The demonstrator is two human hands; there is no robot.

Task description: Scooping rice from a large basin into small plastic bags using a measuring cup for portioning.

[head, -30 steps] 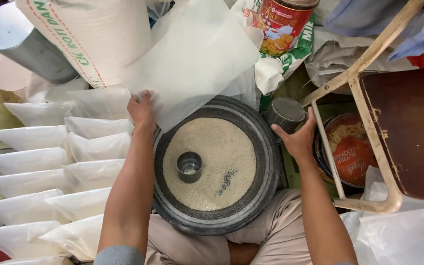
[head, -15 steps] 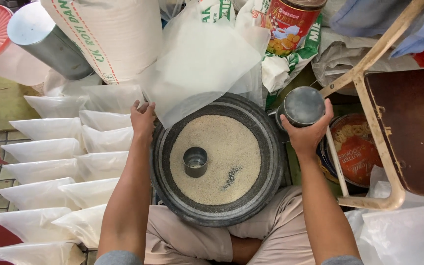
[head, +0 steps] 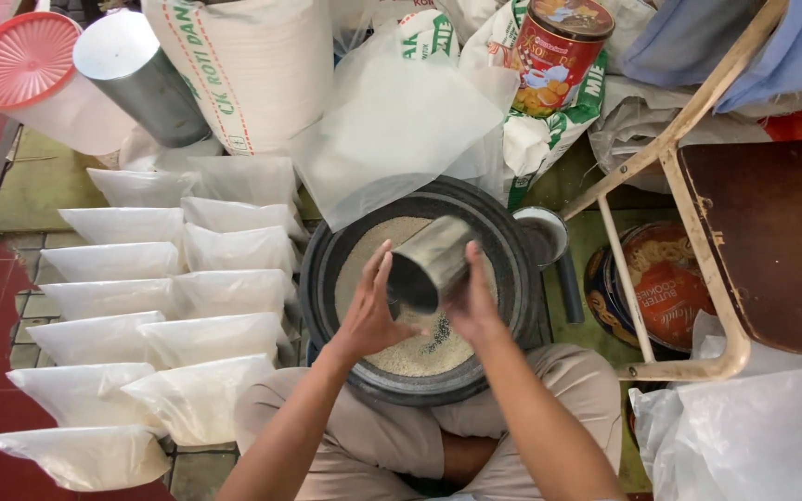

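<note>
Over the basin (head: 503,278), centre: metal cup (head: 431,263) is tilting, mouth toward 7 o'clock.
Right hand (head: 472,306): fingers clamping the cup.
Left hand (head: 370,311): fingers spreading apart, steadying its rim.
Risk: grain (head: 364,255) spilling past the basin onto filled bags (head: 225,292) at 9 o'clock if tipped too far.

Filled bags (head: 155,329): clear plastic, holding pale grain, lying in two overlapping rows on the floor at left, beside the basin.
Large sack (head: 257,70): white woven, red and green print, upright at top centre.
Empty bag (head: 392,130): clear plastic sheet, leaning against the large sack, lower edge over the basin rim.
Printed sack (head: 536,139): white with green print, behind the basin at upper right.
Tall tin (head: 559,56): red, round, pictured label, resting on the printed sack.
Biscuit tin (head: 675,283): round, red and blue, on the floor under the chair frame.
</note>
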